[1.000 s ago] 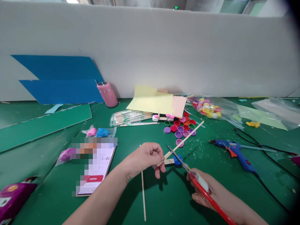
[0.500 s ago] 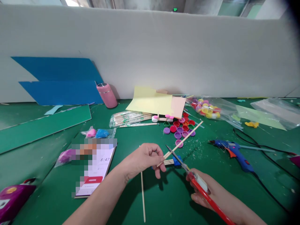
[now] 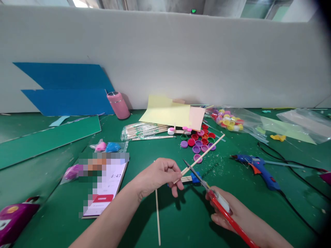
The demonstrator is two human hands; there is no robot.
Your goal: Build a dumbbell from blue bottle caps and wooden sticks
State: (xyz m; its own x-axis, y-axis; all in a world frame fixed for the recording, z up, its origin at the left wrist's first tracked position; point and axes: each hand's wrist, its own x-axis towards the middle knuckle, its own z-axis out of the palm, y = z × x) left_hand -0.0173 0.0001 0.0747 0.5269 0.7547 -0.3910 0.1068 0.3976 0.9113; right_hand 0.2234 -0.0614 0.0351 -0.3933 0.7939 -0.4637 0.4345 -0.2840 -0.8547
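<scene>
My left hand (image 3: 167, 174) pinches a thin wooden stick (image 3: 210, 147) near its lower end, and the stick slants up to the right. In my right hand (image 3: 224, 206) is a pair of scissors (image 3: 219, 203) with red and white handles. The scissor blades lie at the stick, just beyond my left fingertips; whether they have cut into it I cannot tell. Behind and below the left fingers, several short sticks (image 3: 186, 179) end in a blue lump (image 3: 196, 177), partly hidden. Another wooden stick (image 3: 158, 217) lies on the green table under my left wrist.
Several coloured bottle caps (image 3: 196, 149) lie beyond my hands, near a bagged bundle of sticks (image 3: 144, 131). At right rests a blue glue gun (image 3: 258, 167) with its cord. A phone (image 3: 108, 189) lies at left; a pink tumbler (image 3: 118, 105) stands behind.
</scene>
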